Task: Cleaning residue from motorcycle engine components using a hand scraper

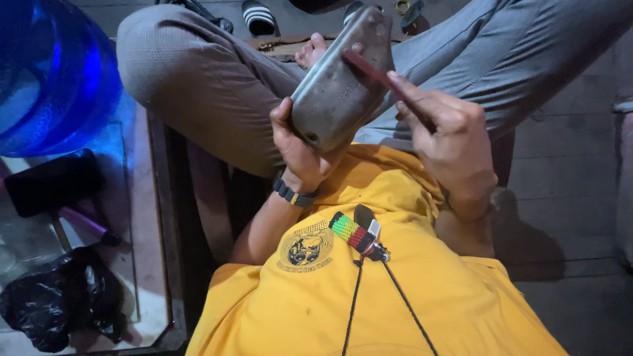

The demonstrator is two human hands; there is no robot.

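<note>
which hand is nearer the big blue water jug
Left. The left hand grips the grey metal piece on the side toward the blue jug; the right hand, holding a reddish stick, is farther away.

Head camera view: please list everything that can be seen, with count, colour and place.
metal plate: one, dull grey, curved, centre top, above the lap
thin tool: one, dark red, flat, lying across the plate
water bottle: one, blue, large, top left
hammer-like tool: one, black head, on the glass surface at left
plastic bag: one, black, bottom left
sandals: striped black and white, top edge; the count is unclear
beaded strap: one, green, yellow, red, on the yellow shirt
wristband: one, black, left wrist
left hand: holds the plate from below
right hand: holds the thin tool
</note>
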